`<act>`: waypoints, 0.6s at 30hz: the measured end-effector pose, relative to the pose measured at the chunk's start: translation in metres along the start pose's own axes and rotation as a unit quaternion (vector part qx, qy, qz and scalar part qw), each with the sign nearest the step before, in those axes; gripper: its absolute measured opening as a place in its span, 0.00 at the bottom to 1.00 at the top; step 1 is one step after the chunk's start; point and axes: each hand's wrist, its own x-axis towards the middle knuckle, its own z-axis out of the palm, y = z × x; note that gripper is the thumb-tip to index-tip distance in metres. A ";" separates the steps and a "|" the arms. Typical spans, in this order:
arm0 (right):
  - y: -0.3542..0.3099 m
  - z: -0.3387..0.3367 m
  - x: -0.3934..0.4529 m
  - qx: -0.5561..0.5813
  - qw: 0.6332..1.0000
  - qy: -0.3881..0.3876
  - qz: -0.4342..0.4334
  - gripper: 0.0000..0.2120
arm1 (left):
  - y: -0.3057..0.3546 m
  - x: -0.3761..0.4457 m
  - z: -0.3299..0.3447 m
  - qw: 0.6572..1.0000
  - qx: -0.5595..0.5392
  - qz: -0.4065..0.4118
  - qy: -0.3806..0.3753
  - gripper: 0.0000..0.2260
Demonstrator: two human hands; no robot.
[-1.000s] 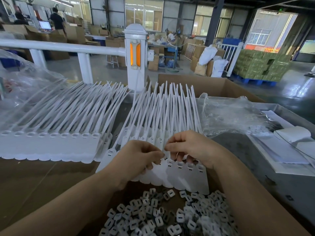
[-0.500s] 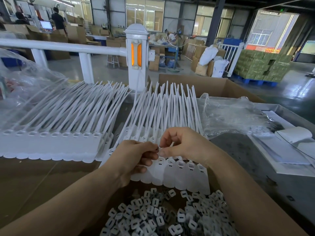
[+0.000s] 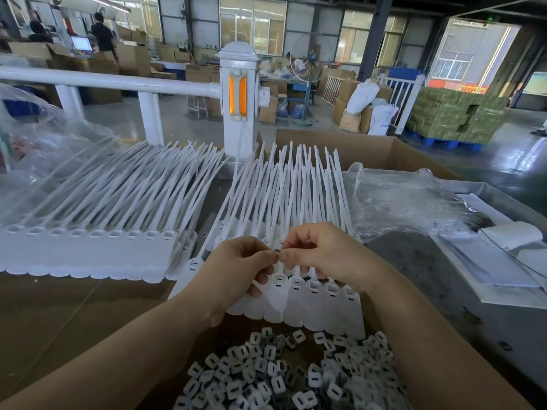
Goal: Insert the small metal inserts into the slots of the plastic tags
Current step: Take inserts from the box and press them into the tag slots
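Both hands [image 3: 236,264] risen, pinching insert [image 3: 276,252]; no legible writing.

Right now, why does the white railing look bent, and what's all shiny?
Head view: the wide lens curves the white railing near the edge; window light glares off the wet-looking floor and the crinkled plastic bag; the far people look soft, the hands sharp.
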 end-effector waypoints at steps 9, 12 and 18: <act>0.000 0.000 0.001 0.023 0.999 -0.016 0.021 0.03 | -0.005 0.000 0.002 0.968 0.192 0.150 0.054 0.06; 0.002 -0.003 0.001 0.017 0.998 0.012 0.052 0.03 | -0.008 -0.002 0.000 0.944 0.269 0.192 -0.008 0.04; 0.010 -0.007 0.003 -0.037 0.989 0.072 0.126 0.03 | -0.020 0.000 -0.006 0.833 0.481 0.212 -0.171 0.30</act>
